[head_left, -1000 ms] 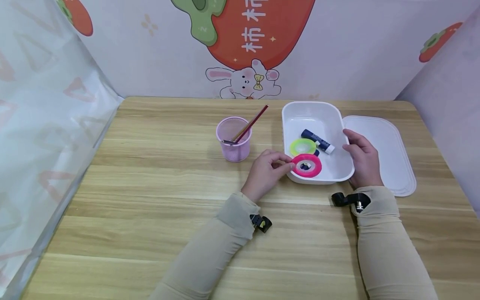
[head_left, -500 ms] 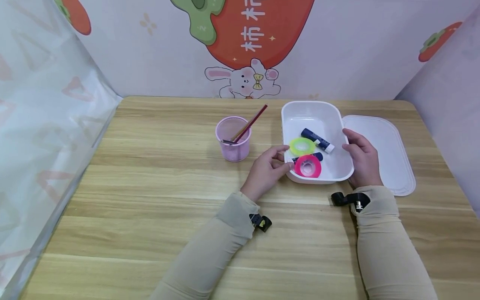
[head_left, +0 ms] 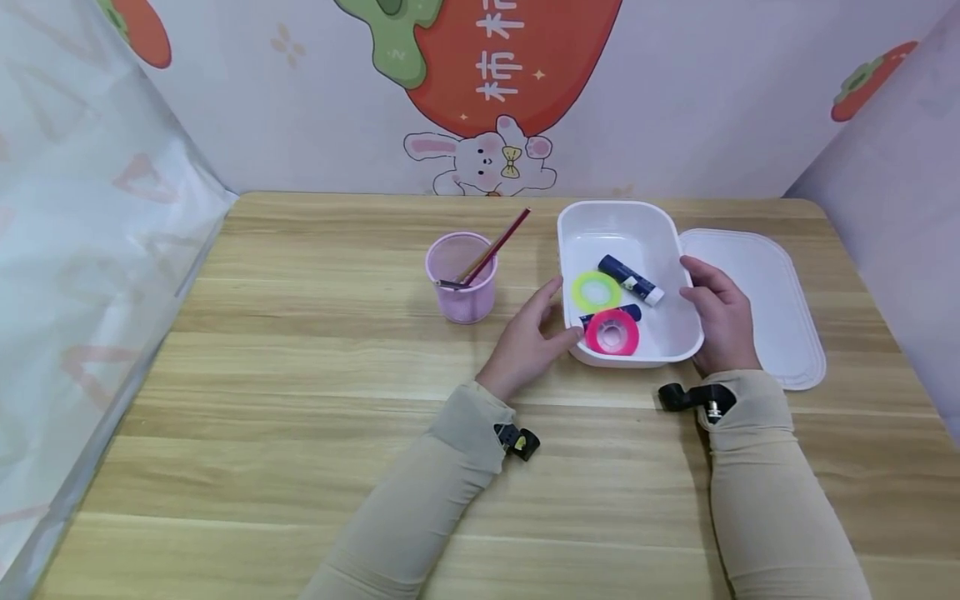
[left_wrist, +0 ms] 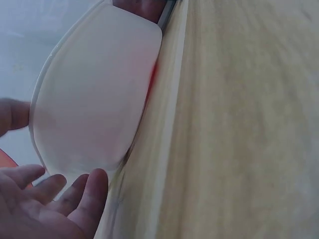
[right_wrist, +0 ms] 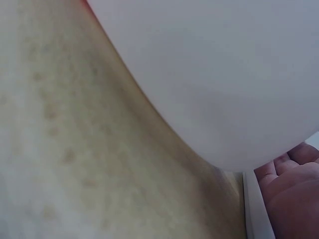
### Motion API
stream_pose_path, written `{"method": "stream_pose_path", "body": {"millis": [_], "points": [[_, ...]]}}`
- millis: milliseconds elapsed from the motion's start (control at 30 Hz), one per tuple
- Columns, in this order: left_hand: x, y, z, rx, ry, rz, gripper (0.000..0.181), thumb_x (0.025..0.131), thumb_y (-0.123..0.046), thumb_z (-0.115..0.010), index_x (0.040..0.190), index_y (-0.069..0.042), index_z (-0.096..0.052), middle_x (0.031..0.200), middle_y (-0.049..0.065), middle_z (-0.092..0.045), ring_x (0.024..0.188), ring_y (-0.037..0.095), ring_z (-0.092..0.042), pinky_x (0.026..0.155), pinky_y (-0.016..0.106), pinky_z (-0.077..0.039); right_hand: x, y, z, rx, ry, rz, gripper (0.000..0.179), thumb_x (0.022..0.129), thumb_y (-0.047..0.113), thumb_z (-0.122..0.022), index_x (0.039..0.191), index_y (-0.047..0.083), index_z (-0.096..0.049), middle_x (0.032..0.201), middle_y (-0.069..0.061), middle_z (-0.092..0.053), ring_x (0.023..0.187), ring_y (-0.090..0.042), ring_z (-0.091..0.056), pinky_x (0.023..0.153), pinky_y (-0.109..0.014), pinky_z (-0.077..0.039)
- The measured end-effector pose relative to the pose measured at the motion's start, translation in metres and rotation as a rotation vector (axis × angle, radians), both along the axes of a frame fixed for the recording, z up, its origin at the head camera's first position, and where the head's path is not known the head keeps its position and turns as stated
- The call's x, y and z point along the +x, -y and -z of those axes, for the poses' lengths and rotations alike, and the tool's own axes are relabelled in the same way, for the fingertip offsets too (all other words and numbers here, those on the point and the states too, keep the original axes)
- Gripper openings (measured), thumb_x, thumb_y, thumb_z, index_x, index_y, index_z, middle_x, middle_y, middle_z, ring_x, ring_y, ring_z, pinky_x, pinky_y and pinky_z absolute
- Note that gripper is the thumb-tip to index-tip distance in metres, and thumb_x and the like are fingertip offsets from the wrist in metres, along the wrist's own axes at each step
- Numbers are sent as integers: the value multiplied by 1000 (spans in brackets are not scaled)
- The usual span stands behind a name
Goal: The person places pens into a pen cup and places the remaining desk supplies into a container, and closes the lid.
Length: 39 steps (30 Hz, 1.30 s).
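A white plastic container (head_left: 630, 362) stands on the table in the head view. Inside lie a pink tape roll (head_left: 632, 333), a yellow-green tape roll (head_left: 597, 310) and two dark blue glue sticks, one glue stick (head_left: 621, 272) clear and the other partly under the tape. My left hand (head_left: 521, 346) is spread around the near left corner, thumb at the rim and relaxed fingers along the side; its fingers (left_wrist: 93, 199) show below the container in the left wrist view. My right hand (head_left: 723, 321) grips the right wall, thumb over the rim; its palm (right_wrist: 294, 196) shows in the right wrist view.
A pink mesh cup (head_left: 467, 304) holding pencils (head_left: 510, 233) stands left of the container. A white lid (head_left: 787, 308) lies flat on the right, beneath or behind the right hand. The wooden table (head_left: 300, 375) meets a printed backdrop at its far edge.
My left hand has let go of the pink tape roll, which now lies in the container beside the glue sticks. Its fingers have spread out along the container's left side. The right hand keeps its place.
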<state>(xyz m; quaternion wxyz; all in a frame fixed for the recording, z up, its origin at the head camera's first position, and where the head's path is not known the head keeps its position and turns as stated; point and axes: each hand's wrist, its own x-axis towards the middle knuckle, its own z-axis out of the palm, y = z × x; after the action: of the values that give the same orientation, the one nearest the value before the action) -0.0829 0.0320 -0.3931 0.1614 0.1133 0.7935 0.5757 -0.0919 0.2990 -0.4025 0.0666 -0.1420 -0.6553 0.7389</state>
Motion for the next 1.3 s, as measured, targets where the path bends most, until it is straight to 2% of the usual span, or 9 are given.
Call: {"method": "stream_pose_path", "body": {"millis": [167,267,467,800,1100,1300], "points": [[-1,1,3,7,-26,85,84,95,-26,-69,162,-30,-19,164,-13,-22,148,13,-29,116,37,-34,0,0,0,20,-2,-5,42,103,9,-47,143,15,-57,156,-2,-40,146,-17,-32,101,-22,-44],[-2,0,4,23,-31,112,85,95,-26,-69,162,-29,-16,165,-15,-17,149,11,-25,117,35,-31,0,-1,-1,19,-7,-1,42,103,8,-47,143,15,-57,154,-3,-41,144,-19,-35,98,-21,-46],[-2,-1,6,54,-31,133,85,96,-25,-67,163,-25,-14,166,-13,-16,149,10,-25,116,33,-32,0,-3,-2,-4,-16,-3,42,103,7,-48,143,12,-56,153,-3,-42,143,-22,-37,92,-19,-49],[-4,1,12,99,-14,171,84,98,-31,-64,162,-32,-10,165,-19,-12,150,6,-16,120,34,-25,-1,-5,-1,1,-35,12,41,102,7,-50,143,11,-57,149,-5,-45,138,-22,-40,88,-15,-51],[-3,3,15,98,19,170,84,99,-31,-64,162,-35,-9,164,-21,-13,150,5,-16,119,34,-27,0,-3,0,-128,-100,60,37,100,5,-54,137,1,-60,132,-6,-58,122,-19,-55,87,-19,-54],[-3,5,14,105,37,164,85,98,-32,-65,162,-37,-9,164,-20,-14,150,5,-16,120,33,-25,0,-6,-6,-238,-217,72,29,98,-3,-56,125,-5,-64,121,-11,-68,112,-21,-64,93,-23,-53]]}}
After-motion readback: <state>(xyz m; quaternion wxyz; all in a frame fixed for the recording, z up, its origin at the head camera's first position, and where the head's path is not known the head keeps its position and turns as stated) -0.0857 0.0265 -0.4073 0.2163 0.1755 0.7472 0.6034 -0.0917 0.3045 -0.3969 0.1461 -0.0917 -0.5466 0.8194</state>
